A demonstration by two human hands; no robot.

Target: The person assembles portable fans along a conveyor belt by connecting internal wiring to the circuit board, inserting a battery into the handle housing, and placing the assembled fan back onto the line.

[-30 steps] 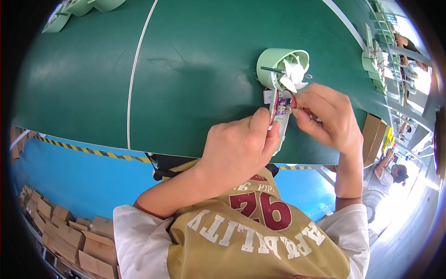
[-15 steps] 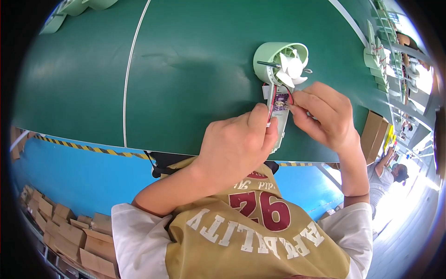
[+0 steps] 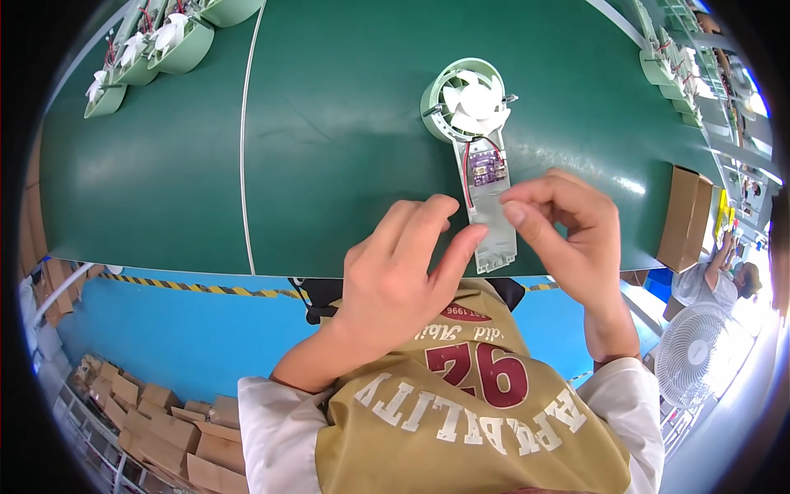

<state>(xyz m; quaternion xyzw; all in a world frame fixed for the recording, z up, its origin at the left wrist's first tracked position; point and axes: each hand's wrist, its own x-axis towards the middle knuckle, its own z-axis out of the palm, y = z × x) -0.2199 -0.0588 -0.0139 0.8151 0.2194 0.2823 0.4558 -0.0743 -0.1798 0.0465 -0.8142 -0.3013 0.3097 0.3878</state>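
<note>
A handheld fan unit lies on the green table, made of a pale green round housing [image 3: 429, 103] with a white fan blade [image 3: 475, 100] inside and a long, exposed handle shell [image 3: 495, 235]. In the shell sits a purple circuit board [image 3: 487, 167], with red and black wires beside it ending in a small white connector. My left hand [image 3: 395, 267] is left of the shell, its thumb and fingers spread, thumb tip at the shell's edge. Over the shell's right edge hovers my right hand [image 3: 572, 230], fingers bent, thumb and forefinger slightly apart; nothing shows between them.
More fan housings [image 3: 185, 51] stand at the far left of the table, others [image 3: 658, 67] at the far right. A cardboard box [image 3: 685, 218] is by the right edge. Cartons [image 3: 169, 432] are stacked lower left. A standing fan [image 3: 698, 354] and another person [image 3: 720, 280] are at right.
Both hands have come away from the board and wires and opened. The fan unit now lies flatter, its blade facing up more. The view has shifted, showing more housings at left.
</note>
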